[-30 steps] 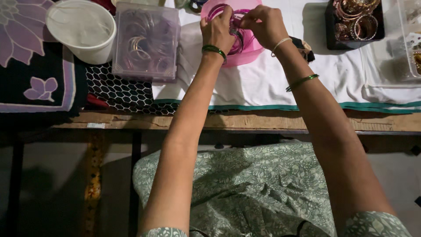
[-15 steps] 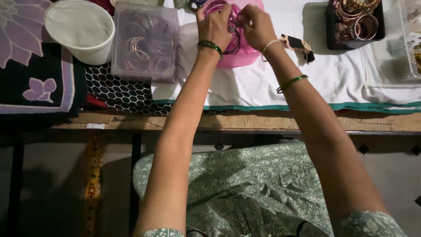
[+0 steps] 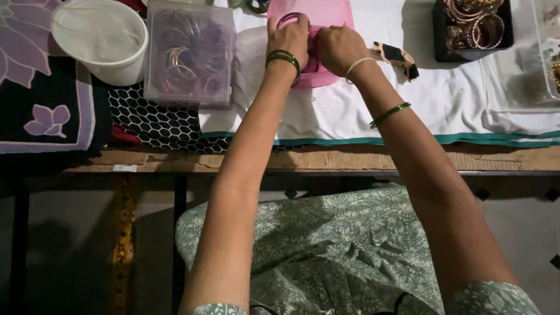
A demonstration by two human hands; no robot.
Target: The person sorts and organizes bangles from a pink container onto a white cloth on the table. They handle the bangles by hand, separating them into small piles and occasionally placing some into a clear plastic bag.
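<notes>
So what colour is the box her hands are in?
Pink box, seen from the head camera.

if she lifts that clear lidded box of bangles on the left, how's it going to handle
The clear lidded box looks like thin plastic, so probably light and a little flexible. The bangles inside lie loose, so they would likely slide and rattle if it tilts. Its flat, low shape suggests it won't tip or roll, though the smooth walls may be slippery.

Open white cloth [image 3: 350, 114] runs from the near table [image 3: 326, 160] edge up to the pink plastic tub [image 3: 332, 14]. Left is blocked by the clear lidded plastic box [image 3: 189, 52] and white round bowl [image 3: 99, 38]. Right is blocked by the black tray of bangles [image 3: 472, 26] and clear container [image 3: 525, 70].
</notes>
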